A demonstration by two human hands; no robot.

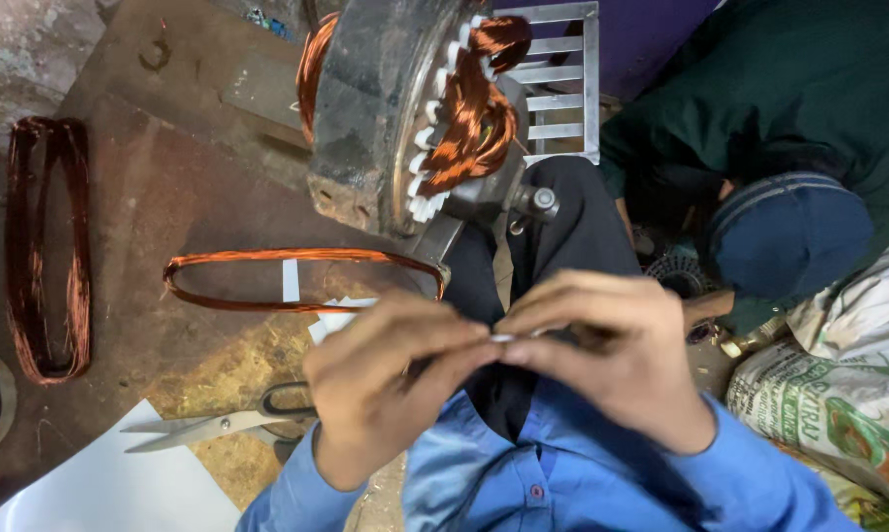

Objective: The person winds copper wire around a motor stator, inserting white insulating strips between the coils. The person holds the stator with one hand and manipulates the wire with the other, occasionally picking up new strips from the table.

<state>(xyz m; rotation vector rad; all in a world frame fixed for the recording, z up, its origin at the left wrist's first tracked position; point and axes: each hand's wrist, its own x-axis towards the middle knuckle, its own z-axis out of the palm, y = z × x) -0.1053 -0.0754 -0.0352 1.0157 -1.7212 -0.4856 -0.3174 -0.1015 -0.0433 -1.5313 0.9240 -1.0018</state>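
Here small white strip (503,338) pinched between left hand (385,384) and right hand (612,365) fingertips; stator (385,108) at 12 o'clock. Strip likely dropped if pinch loosened.

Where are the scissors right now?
In the head view, the scissors lie low on the left, flat on the work surface, blades resting on the white sheet, just left of the left hand and below the loose copper coil.
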